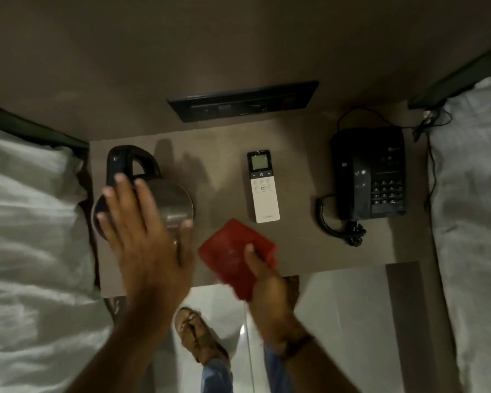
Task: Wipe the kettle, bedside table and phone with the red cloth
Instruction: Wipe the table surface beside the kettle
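A steel kettle (173, 202) with a black handle stands at the left end of the brown bedside table (301, 251). My left hand (145, 239) hovers over the kettle with fingers spread, covering much of its lid; contact cannot be told. My right hand (267, 282) grips a folded red cloth (233, 253) above the table's front edge, right of the kettle. A black corded phone (369, 174) sits at the table's right end, its coiled cord trailing to the front.
A white remote control (262, 188) lies mid-table between kettle and phone. A dark switch panel (243, 100) is on the wall behind. Beds with white sheets (31, 222) flank the table on both sides. A sandalled foot (199, 336) stands on the pale floor below.
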A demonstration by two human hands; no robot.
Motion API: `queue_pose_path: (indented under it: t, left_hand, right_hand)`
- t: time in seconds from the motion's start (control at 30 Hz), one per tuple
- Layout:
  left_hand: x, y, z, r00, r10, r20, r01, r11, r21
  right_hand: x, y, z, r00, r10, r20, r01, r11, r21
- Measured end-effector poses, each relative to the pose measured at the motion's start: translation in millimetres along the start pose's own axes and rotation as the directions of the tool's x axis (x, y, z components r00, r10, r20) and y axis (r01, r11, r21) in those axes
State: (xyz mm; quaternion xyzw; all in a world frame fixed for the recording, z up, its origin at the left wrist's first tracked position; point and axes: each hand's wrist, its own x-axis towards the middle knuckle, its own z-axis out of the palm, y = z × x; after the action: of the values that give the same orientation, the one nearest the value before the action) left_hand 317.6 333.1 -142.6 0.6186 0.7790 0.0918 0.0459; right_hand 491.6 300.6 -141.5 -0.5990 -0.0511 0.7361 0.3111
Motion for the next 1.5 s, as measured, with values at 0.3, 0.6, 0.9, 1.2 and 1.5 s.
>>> queue_pose_path:
  t: [0.3, 0.6, 0.9, 1.2, 1.5]
  left_hand:
    - [-34, 96, 128, 0.932, -0.053, 0.358, 0.161, 0.946, -0.280]
    - [-35, 114, 194, 0.967, -0.132, 0.217, 0.169, 0.972, -0.162]
    - [-34, 116, 201, 0.972, -0.138, 0.192, 0.154, 0.986, -0.071]
    - [-37, 116, 193, 0.967, -0.143, 0.211, 0.162, 0.984, -0.073]
    - [-34, 118, 199, 0.944, -0.138, 0.301, 0.142, 0.990, 0.007]
  right_hand:
    - [39, -157, -42, 0.925, -0.376, 0.051, 0.368, 0.857, -0.360]
    - [166, -131, -15, 0.822, -0.325, 0.468, 0.371, -0.319, -0.872]
    - [139, -115, -15, 0.858, -0.227, 0.461, 0.328, -0.448, -0.832]
    - [101, -128, -26, 0.875, -0.482, -0.028, 0.232, 0.471, -0.851]
    - [142, -95, -6, 0.883, -0.287, 0.371, 0.238, -0.409, -0.881]
